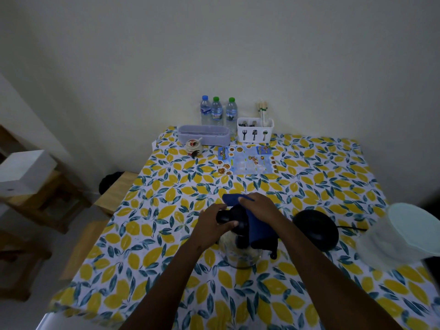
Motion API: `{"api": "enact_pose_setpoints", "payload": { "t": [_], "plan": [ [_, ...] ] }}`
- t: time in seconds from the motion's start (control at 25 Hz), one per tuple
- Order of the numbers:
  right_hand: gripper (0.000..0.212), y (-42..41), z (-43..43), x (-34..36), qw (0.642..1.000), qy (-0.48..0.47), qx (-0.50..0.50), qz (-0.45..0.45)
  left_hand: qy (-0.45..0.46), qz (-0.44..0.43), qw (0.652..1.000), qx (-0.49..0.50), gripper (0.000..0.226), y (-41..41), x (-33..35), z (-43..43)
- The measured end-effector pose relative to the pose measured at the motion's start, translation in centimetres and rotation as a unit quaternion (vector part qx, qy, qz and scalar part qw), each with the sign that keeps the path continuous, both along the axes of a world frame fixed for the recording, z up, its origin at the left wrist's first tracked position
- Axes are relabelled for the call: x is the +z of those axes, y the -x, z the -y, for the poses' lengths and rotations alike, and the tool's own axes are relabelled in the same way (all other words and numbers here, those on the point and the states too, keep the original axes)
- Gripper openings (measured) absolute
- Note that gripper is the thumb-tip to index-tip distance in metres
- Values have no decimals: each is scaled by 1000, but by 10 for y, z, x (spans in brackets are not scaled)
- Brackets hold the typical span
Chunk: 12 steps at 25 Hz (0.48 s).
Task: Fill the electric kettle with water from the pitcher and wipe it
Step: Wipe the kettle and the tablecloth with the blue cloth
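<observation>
Forearms reach in over the desk [309,163]; glass kettle [240,256] stands off its base [316,229], which sits just right. Left hand [209,225] fingers wrapped round the black handle to steady it, right hand [259,206] pressing the blue cloth [259,225] onto the lid, wiping. Pitcher [400,236] far right, blurred.

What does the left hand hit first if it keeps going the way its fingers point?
Probably the blue cloth under the right hand; the left hand, gripping the glass kettle's black handle, points right toward it. Depth unclear.
</observation>
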State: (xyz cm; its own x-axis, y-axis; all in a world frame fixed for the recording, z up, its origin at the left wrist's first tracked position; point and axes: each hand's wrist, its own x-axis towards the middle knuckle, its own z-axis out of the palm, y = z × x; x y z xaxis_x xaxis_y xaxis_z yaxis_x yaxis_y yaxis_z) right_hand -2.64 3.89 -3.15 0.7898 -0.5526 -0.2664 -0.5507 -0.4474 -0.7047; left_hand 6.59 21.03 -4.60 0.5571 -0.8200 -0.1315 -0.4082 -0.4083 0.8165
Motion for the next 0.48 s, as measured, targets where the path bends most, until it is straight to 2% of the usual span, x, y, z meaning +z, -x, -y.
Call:
{"api": "enact_pose_setpoints", "payload": {
  "t": [0.12,0.2,0.24,0.36,0.4,0.48],
  "plan": [
    [40,20,14,1,985,-160,-63,2,-38,83,996,-19,69,6,3,12],
    [32,35,20,-16,968,-223,-111,27,-25,114,993,-27,77,4,-1,15],
    [30,43,20,-26,953,-260,-144,50,-10,125,992,-30,81,2,-5,15],
    [38,60,16,-59,867,-411,-251,128,17,139,990,-31,84,2,0,17],
    [42,62,14,-64,851,-434,-262,136,23,137,990,-28,84,2,1,18],
    [44,58,15,-69,846,-446,-262,127,31,133,990,-30,87,1,-2,18]
  ]
}}
